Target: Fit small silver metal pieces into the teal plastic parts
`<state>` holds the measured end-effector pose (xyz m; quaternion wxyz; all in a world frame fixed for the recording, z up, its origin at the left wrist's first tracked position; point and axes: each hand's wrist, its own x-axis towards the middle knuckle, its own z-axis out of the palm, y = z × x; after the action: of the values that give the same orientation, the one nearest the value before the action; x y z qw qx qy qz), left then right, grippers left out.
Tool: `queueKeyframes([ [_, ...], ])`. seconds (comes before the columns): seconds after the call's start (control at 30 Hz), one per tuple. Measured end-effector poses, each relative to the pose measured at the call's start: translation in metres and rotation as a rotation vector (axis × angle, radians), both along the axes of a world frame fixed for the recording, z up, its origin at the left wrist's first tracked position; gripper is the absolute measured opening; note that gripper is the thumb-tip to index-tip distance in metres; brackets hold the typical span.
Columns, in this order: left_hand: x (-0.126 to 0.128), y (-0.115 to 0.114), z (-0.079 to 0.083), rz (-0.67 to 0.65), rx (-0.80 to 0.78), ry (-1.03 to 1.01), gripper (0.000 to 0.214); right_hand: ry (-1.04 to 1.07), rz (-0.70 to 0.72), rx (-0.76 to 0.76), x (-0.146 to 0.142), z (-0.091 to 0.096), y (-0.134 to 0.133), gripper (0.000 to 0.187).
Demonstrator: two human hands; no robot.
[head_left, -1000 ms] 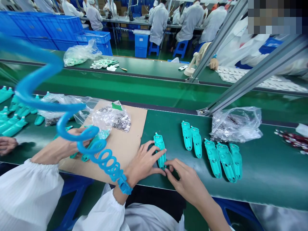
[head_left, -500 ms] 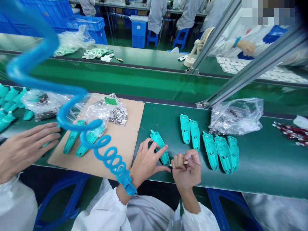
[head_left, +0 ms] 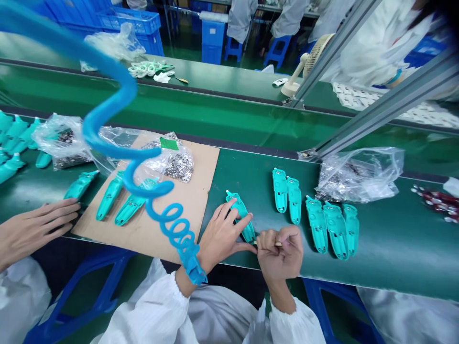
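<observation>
My left hand [head_left: 223, 234], with a blue coiled wrist strap, holds a teal plastic shell [head_left: 244, 220] down on the green bench, fingers across its upper side and thumb by its lower end. Closed in a fist, my right hand [head_left: 280, 252] grips a thin pale stick-like tool [head_left: 278, 244]. The tool's tip points at the shell's lower end; whether it touches, I cannot tell. To the right lie more teal shells [head_left: 337, 229], inner sides up, with two others [head_left: 280, 191] just behind them.
A co-worker's hand [head_left: 46, 224] rests at a shell on the left. Cardboard [head_left: 201, 191] carries two shells and a bag of small metal parts [head_left: 179, 165]. Another parts bag [head_left: 358, 177] sits at right. The blue coiled cord [head_left: 107, 138] hangs across the left; a metal post [head_left: 387, 91] slants at right.
The co-worker's hand has drawn back left, uncovering more of the shell there. My own hands keep nearly the same hold. The view has shifted slightly and the coiled cord has swung.
</observation>
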<state>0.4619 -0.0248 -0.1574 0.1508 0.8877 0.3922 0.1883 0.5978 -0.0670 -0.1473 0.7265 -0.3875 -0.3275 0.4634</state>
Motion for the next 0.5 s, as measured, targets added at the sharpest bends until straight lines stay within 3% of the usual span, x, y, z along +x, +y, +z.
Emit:
queueKeyframes([
  [0.5, 0.0012, 0.0025, -0.002, 0.004, 0.012, -0.067, 0.088, -0.031, 0.069, 0.062, -0.0019, -0.0079, 0.0025, 0.016],
])
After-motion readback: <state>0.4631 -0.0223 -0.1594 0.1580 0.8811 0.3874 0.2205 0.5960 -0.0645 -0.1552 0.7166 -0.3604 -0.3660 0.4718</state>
